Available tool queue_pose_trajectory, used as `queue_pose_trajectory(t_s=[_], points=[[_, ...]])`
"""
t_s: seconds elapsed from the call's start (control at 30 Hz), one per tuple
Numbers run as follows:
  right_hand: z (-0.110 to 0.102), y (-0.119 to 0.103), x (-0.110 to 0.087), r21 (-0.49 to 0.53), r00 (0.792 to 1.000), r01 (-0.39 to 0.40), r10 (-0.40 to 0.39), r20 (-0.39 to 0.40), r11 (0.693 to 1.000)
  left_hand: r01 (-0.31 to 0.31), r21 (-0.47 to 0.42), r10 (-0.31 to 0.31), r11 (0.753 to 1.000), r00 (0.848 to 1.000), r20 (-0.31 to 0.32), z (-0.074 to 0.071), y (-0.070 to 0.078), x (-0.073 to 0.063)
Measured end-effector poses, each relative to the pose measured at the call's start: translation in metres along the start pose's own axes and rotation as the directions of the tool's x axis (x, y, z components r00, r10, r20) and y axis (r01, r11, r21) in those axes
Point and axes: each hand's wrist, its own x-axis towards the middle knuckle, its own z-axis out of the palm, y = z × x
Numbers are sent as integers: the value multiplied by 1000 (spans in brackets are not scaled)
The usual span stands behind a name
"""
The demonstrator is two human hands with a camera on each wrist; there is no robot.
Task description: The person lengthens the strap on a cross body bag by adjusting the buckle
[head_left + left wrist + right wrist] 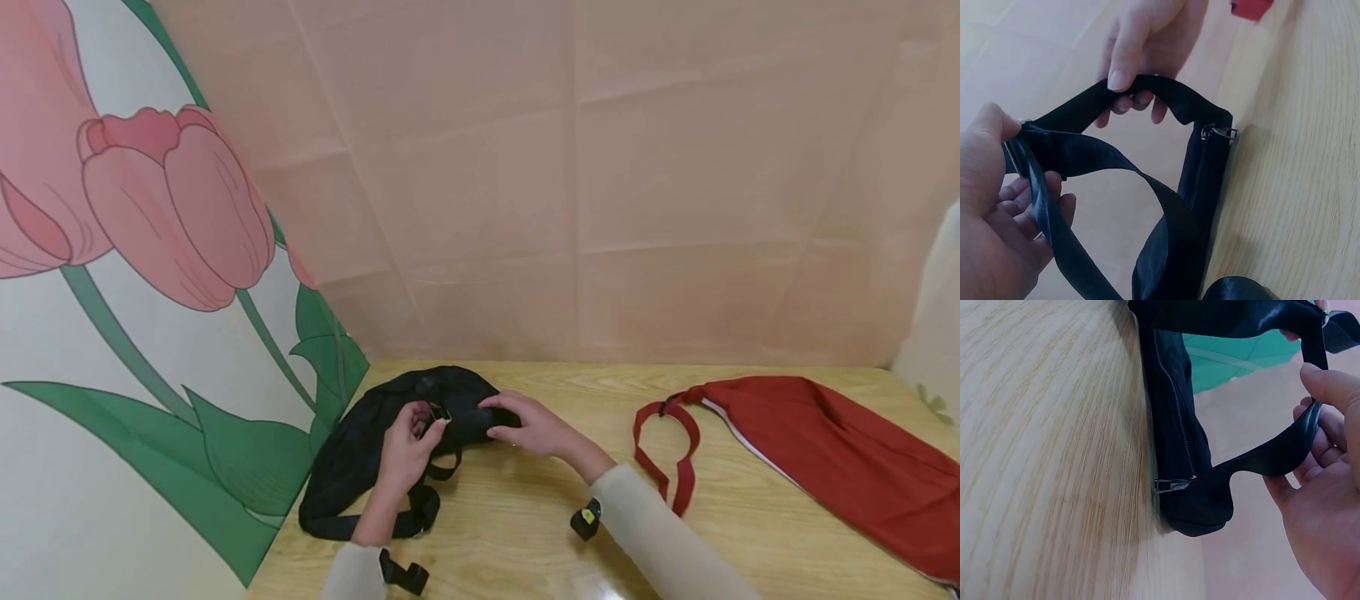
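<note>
On the table (517, 537), head view: the black bag (360, 442) lies left of centre, and a red bag (847, 450) sits well apart on your right.
Hands at the black bag, head view: your left hand (405, 454) has thumb and fingers drawn together; your right hand (536, 427) reaches in from the other side, thumb and fingers about dark fabric.
Strap and buckle, left wrist view: the strap (1104, 153) loops between your hands; your left thumb and fingers are clamped on it at the buckle (1015, 157).
Strap feel: expect it light, limp and quick to twist, perhaps slightly slippery where it shines; take it flat across its width, close by the buckle.
Zip end, right wrist view: your right thumb and fingers pinch the strap partway along from the end of the black bag, clear of the zip (1175, 403) and its metal pull (1172, 485).
Bag feel: probably soft, light and saggy, hardly fragile; steady it by its body, since the metal pull could snag.
</note>
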Motion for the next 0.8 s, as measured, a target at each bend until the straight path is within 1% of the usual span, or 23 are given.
queue_pose_trajectory(t_s=[0.23, 0.4, 0.57, 0.67, 0.8], points=[[-2, 2, -1, 52, 1000, -16, 15, 1, 999, -1, 1, 1, 1000, 1000, -14, -2, 2, -1], [-3, 5, -2, 53, 1000, -19, 19, -2, 998, 8, -18, -9, 1000, 1000, -10, -2, 2, -1], [-5, 5, -4, 69, 999, -54, 54, 0, 996, -15, -8, 14, 1000, 1000, -17, -2, 2, -1], [-7, 5, -4, 72, 997, -73, 74, -6, 995, -16, -6, 16, 1000, 1000, -25, -3, 2, 0], [-8, 6, -4, 81, 998, -64, 65, -7, 995, -7, -6, 7, 1000, 1000, -28, -4, 1, 0]])
